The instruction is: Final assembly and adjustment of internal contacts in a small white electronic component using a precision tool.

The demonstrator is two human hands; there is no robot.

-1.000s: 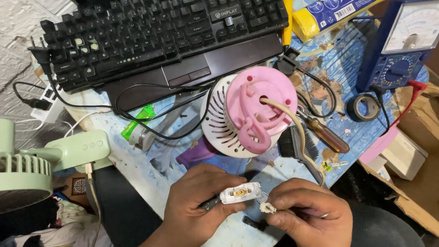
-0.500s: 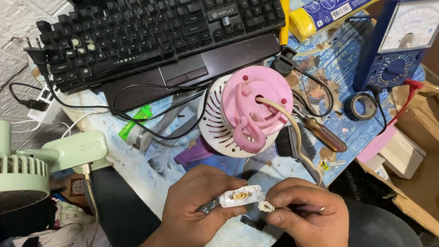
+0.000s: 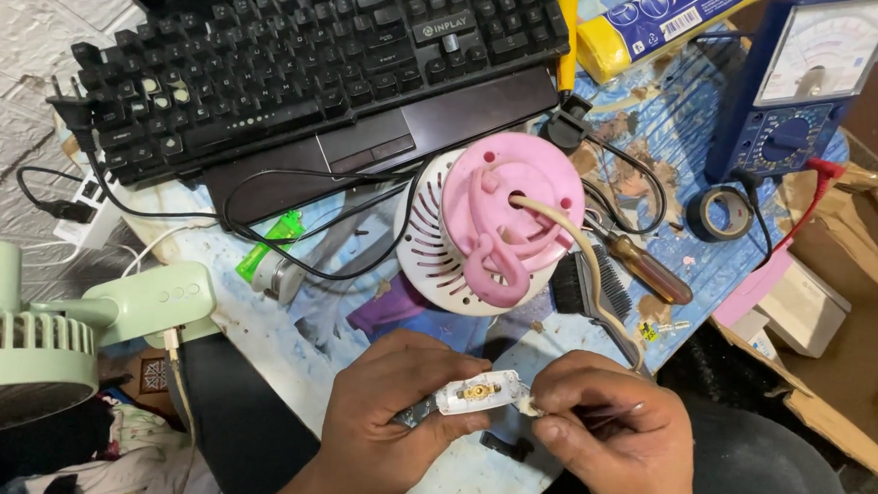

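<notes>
My left hand (image 3: 390, 415) pinches a small white plastic switch part (image 3: 477, 392) with a brass screw fitting in its middle. My right hand (image 3: 614, 437) holds the right end of that part, where a beige cable (image 3: 590, 270) enters it. The cable runs up to the hole in a pink and white round fan housing (image 3: 505, 235) lying on the table just beyond my hands. Both hands are low in the view, near the table's front edge.
A black keyboard (image 3: 299, 59) rests on a laptop at the back. A blue analog multimeter (image 3: 808, 81) stands at the back right, beside a tape roll (image 3: 720, 214). A screwdriver (image 3: 648, 271) and brush (image 3: 589, 285) lie right of the housing. A green desk fan (image 3: 44, 337) stands left. Cardboard boxes (image 3: 855, 329) are on the right.
Both hands have stayed on the white part, with only slight finger shifts. The view has drifted a little.
</notes>
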